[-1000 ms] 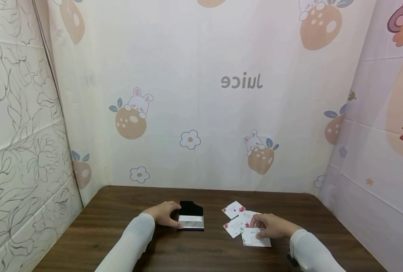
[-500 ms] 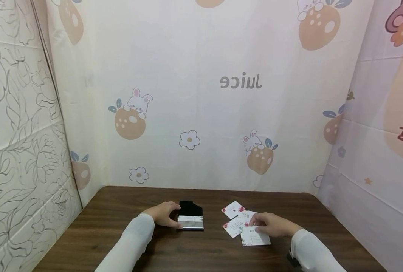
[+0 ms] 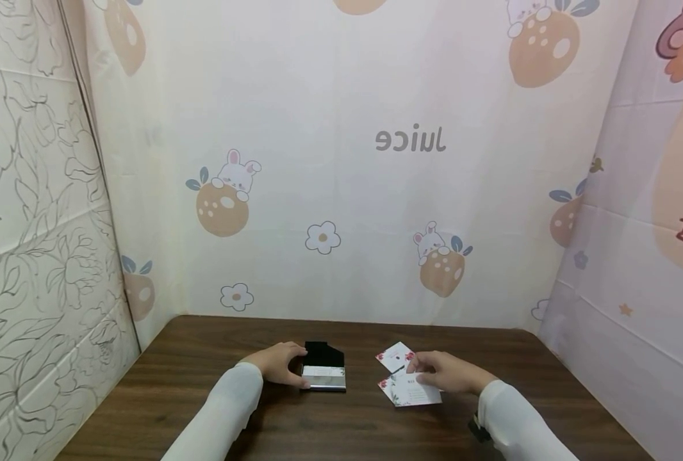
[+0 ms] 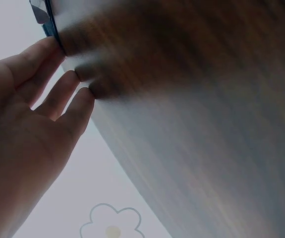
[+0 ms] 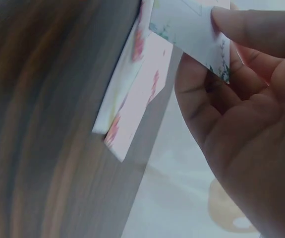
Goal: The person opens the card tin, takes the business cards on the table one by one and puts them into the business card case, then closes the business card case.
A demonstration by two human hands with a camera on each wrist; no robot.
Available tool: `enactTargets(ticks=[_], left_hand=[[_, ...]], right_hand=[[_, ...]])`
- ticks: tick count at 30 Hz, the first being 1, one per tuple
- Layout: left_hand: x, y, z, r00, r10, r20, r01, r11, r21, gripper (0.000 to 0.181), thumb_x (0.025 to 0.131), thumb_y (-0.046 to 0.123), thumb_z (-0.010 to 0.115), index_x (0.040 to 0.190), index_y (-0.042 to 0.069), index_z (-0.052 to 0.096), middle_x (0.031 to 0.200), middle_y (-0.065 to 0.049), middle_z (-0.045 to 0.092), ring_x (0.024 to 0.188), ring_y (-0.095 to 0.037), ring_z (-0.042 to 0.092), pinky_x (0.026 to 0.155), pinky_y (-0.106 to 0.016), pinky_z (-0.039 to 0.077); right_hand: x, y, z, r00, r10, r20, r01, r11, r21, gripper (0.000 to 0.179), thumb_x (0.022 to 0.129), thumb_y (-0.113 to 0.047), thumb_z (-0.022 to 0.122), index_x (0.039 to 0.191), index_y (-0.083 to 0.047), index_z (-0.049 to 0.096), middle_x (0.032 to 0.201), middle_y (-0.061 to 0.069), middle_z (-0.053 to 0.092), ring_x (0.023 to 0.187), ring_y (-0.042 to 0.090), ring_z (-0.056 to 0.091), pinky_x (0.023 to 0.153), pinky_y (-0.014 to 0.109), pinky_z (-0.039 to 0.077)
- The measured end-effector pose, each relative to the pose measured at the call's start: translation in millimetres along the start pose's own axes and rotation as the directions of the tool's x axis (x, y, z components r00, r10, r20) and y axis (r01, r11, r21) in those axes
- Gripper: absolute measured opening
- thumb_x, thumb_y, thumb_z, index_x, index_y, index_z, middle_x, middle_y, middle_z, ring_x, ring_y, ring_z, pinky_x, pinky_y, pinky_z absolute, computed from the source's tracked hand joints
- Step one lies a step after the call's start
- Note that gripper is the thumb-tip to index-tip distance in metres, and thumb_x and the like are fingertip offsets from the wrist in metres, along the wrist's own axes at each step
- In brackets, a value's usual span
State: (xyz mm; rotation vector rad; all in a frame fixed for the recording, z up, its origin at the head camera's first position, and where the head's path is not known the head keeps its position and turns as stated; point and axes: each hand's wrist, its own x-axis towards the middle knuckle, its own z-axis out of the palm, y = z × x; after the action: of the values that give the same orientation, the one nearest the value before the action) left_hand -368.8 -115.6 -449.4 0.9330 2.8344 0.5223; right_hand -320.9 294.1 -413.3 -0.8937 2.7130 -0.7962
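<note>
A business card case (image 3: 324, 379), silver with a raised black lid, lies on the table with a white card in it. My left hand (image 3: 275, 363) holds it by its left side, thumb at the near corner; in the left wrist view only a sliver of the case (image 4: 39, 14) shows past the fingers. My right hand (image 3: 453, 372) pinches a white business card (image 3: 415, 392) with green leaf print between thumb and fingers. Up close in the right wrist view, that card (image 5: 194, 34) stands off the loose cards. White cards with red flowers (image 3: 395, 355) lie beneath and behind it, partly hidden.
The brown wooden table (image 3: 353, 429) carries the case and the cards. A printed curtain (image 3: 341, 192) hangs along its far edge, with more curtains at left and right. A dark band (image 3: 478, 428) shows at the right wrist.
My right hand has lifted the leaf-printed card and carried it left and slightly away from me, over the flowered cards. The left hand and the case have stayed in place.
</note>
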Motion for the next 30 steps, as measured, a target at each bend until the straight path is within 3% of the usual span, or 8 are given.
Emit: enactTargets(ticks=[5, 10, 19, 30], left_hand=[[-0.1, 0.4, -0.7, 1.0, -0.01, 0.002, 0.01, 1.0, 0.003, 0.076, 0.081, 0.048, 0.08, 0.137, 0.002, 0.058, 0.14, -0.015, 0.054, 0.132, -0.034, 0.048, 0.107, -0.052, 0.04], [-0.9, 2.0, -0.4, 1.0, -0.007, 0.004, 0.007, 1.0, -0.007, 0.075, 0.081, 0.047, 0.08, 0.137, 0.002, 0.057, 0.139, -0.015, 0.054, 0.131, -0.033, 0.048, 0.107, -0.051, 0.04], [-2.1, 3.8, -1.2, 1.0, -0.025, 0.011, 0.025, 1.0, 0.0, 0.075, 0.081, 0.048, 0.08, 0.137, 0.003, 0.057, 0.141, -0.014, 0.053, 0.132, -0.032, 0.048, 0.107, -0.051, 0.04], [-1.5, 4.4, -1.8, 1.0, -0.022, 0.009, 0.023, 1.0, -0.002, 0.074, 0.081, 0.047, 0.08, 0.136, 0.002, 0.058, 0.139, -0.015, 0.054, 0.131, -0.033, 0.048, 0.107, -0.051, 0.041]], right_hand=[[16.9, -9.8, 1.5, 0.999, -0.042, -0.029, 0.042, 0.999, -0.004, 0.011, 0.097, -0.008, 0.063, 0.108, -0.011, 0.065, 0.102, -0.004, 0.066, 0.093, 0.014, 0.059, 0.081, 0.034, 0.049], [33.1, -17.2, 6.4, 0.998, -0.036, -0.05, 0.037, 0.999, 0.023, 0.012, 0.1, -0.01, 0.061, 0.111, -0.012, 0.065, 0.103, -0.003, 0.065, 0.091, 0.014, 0.059, 0.078, 0.033, 0.05], [67.2, -28.0, 23.8, 0.991, 0.0, -0.137, 0.005, 0.999, 0.037, 0.012, 0.101, -0.012, 0.06, 0.111, -0.015, 0.066, 0.102, -0.006, 0.064, 0.093, 0.014, 0.058, 0.084, 0.04, 0.05], [107.1, -43.3, 49.2, 0.982, -0.028, -0.187, 0.04, 0.997, 0.063, 0.013, 0.1, -0.01, 0.06, 0.11, -0.013, 0.068, 0.103, -0.004, 0.065, 0.093, 0.014, 0.057, 0.083, 0.038, 0.049]])
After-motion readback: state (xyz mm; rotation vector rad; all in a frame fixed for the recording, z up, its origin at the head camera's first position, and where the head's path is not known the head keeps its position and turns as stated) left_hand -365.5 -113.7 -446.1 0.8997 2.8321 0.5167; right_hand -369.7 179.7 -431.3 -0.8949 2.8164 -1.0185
